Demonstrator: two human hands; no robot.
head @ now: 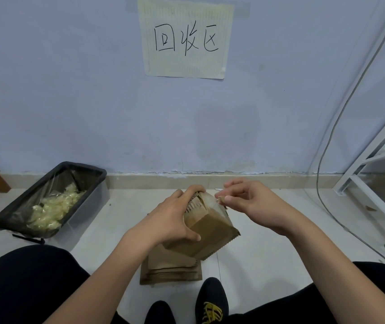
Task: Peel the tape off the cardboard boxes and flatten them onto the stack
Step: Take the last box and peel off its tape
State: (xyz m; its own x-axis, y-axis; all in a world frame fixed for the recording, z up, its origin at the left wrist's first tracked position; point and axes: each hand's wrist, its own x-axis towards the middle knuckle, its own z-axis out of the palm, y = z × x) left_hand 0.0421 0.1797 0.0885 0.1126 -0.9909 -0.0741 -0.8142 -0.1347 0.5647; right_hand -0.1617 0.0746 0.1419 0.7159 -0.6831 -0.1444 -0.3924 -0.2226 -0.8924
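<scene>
A small brown cardboard box (210, 232) is held up over the floor, tilted, in the middle of the head view. My left hand (175, 218) grips its left side, fingers curled over the top edge and thumb on the front face. Clear tape (212, 203) runs over the box's upper right corner. My right hand (245, 199) pinches the tape's end at that corner between thumb and fingertips. Below the box lies a stack of flattened cardboard (170, 270) on the floor, partly hidden by my left arm.
A black bin (88, 174) lined with clear plastic and holding crumpled tape stands at the left by the wall. A white metal frame (369, 183) and a cable (327, 206) are at the right. My knees and shoes (211, 298) fill the bottom of the view.
</scene>
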